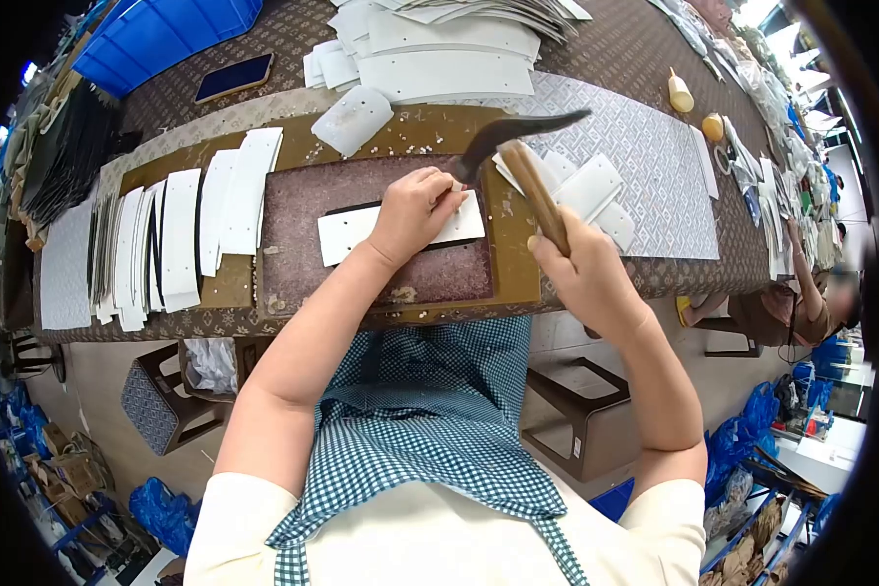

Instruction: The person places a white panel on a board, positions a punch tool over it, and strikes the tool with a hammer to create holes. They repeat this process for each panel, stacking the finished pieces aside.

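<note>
My right hand (593,272) is wrapped round the wooden handle of a hammer (534,190). Its dark, curved metal head is raised near my left hand, a little blurred. My left hand (412,213) rests over a white strip (347,232), its fingers pinched together near the strip's right end. What the fingers pinch is mostly hidden by the hand and the hammer head. A dark piece shows along the strip's edges, under it. Both lie on a worn reddish-brown board (293,210).
White strips with small holes (181,239) lie in a row at left. Loose white pieces (591,190) lie at right, and a large white stack (444,68) stands behind. A phone (234,78), blue crate (161,39) and small bottle (680,93) sit farther back. Another person (801,303) is at right.
</note>
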Demonstrator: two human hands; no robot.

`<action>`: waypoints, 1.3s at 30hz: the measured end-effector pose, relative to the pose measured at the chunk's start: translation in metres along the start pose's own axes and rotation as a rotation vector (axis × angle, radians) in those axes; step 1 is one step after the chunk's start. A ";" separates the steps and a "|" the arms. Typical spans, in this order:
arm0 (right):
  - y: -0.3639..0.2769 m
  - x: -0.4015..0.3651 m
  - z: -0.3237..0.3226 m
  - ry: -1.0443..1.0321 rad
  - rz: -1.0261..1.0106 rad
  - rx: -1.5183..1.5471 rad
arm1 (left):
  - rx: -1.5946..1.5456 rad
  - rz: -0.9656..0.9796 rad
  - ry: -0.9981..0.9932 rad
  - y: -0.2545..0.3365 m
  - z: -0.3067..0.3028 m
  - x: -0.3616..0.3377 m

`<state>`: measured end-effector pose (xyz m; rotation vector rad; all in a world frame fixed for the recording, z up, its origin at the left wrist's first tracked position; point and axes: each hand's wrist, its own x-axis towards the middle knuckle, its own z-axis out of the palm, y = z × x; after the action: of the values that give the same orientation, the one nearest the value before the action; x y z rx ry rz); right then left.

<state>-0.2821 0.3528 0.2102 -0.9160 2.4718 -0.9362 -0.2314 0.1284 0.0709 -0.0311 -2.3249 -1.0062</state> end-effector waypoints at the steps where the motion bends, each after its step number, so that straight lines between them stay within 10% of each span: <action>1: 0.001 -0.002 0.002 0.024 0.050 0.041 | 0.016 0.026 0.005 -0.002 0.002 0.001; 9: 0.028 0.012 0.091 0.300 0.167 0.906 | -0.180 -0.135 -0.080 0.010 -0.001 0.004; 23: 0.040 0.015 0.126 0.381 0.196 0.887 | -0.246 -0.557 0.160 0.002 -0.005 0.004; 29: 0.040 0.015 0.126 0.382 0.206 0.885 | -0.379 -0.323 -0.182 0.017 -0.009 -0.016; 32: 0.042 0.016 0.129 0.398 0.199 0.904 | -0.824 -0.549 -0.221 0.031 -0.022 -0.027; 39: 0.045 0.017 0.130 0.392 0.192 0.917 | -0.514 -0.512 -0.076 0.022 -0.012 -0.020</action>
<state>-0.2484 0.3066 0.0843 -0.1859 1.9383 -2.0451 -0.2034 0.1396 0.0810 0.3416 -2.1169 -1.8643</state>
